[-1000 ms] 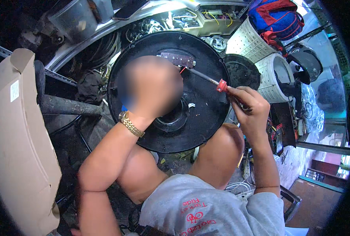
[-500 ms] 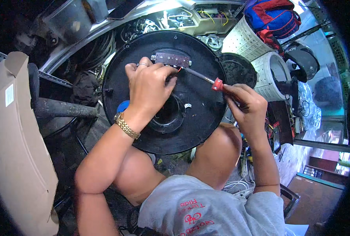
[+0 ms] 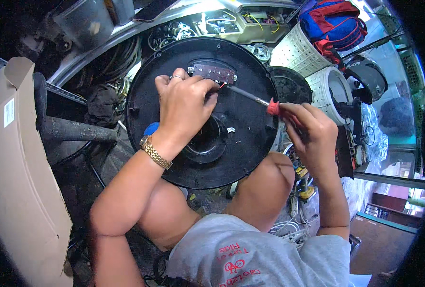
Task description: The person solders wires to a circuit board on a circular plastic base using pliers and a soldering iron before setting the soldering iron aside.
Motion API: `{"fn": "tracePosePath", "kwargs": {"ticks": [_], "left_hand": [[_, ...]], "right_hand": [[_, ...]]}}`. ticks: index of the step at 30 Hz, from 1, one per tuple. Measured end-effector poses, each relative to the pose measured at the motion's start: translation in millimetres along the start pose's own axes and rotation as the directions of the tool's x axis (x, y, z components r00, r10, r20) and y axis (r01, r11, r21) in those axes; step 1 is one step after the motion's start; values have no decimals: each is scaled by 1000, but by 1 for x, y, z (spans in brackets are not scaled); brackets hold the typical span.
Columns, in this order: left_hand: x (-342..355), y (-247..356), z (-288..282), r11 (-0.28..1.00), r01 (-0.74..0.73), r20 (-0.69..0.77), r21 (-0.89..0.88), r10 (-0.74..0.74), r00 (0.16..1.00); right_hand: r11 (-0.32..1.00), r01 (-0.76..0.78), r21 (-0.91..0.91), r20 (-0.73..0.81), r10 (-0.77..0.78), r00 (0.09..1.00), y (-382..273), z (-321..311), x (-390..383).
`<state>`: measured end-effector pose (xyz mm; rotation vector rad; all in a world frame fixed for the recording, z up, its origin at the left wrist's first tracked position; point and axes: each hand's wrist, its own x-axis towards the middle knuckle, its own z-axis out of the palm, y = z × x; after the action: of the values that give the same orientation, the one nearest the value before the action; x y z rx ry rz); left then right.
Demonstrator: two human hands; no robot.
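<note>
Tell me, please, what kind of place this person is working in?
Probably a small repair workshop for electrical appliances. The right hand holds a red-handled screwdriver to a big black round housing that the left hand steadies. Around it lie loose wiring and parts and white perforated drums.

- a cluttered repair workshop;
- perforated white washer drums (image 3: 302, 51) stand about;
- loose wiring and motor parts (image 3: 207, 26) crowd an opened metal appliance casing (image 3: 102, 48)

Bright daylight from upper right, dark fisheye-bent edges.
</note>
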<state>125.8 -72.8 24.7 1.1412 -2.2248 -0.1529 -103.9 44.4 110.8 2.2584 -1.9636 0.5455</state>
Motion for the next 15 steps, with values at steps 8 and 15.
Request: {"fn": "tracePosePath", "kwargs": {"ticks": [8, 15], "left_hand": [[0, -1, 0, 999, 3, 25, -35, -2, 1000], [-1, -3, -2, 999, -9, 8, -46, 9, 1000]], "right_hand": [[999, -5, 38, 37, 3, 999, -1, 8, -2], [998, -6, 57, 49, 3, 999, -5, 9, 2]]}}
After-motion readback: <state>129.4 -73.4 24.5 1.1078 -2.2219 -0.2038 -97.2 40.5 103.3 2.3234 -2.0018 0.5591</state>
